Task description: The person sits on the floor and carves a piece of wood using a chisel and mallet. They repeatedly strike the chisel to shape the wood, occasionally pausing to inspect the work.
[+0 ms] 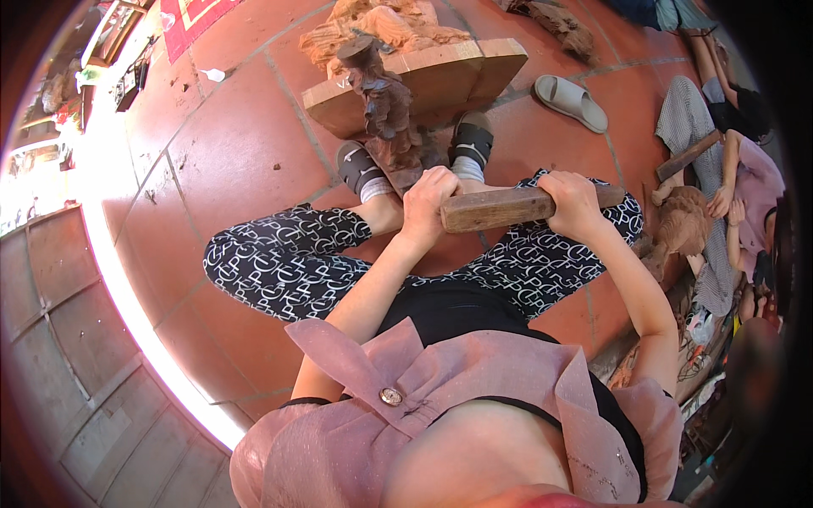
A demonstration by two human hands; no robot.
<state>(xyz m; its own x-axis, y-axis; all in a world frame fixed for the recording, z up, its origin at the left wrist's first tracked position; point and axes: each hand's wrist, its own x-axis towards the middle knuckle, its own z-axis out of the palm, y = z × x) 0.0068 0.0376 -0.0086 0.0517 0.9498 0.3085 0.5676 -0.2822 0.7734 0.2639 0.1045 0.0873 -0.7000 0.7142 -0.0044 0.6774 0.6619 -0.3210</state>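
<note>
My right hand is wrapped round a bar-shaped wooden mallet, whose thick end reaches across toward my left hand. Closed into a fist, my left hand sits at the lower end of a dark wooden figure carving. Whatever the left fingers grip is hidden behind them and the mallet's end. The carving stands between my sandalled feet, with a hat-like top and a rough base. Just beyond it lies a thick pale wooden slab bearing an orange-brown carved piece.
A loose grey slipper lies right of the slab. At the right, another person sits by a brown carving and a wooden bar. More rough wood lies at the far side; a red mat lies far left.
</note>
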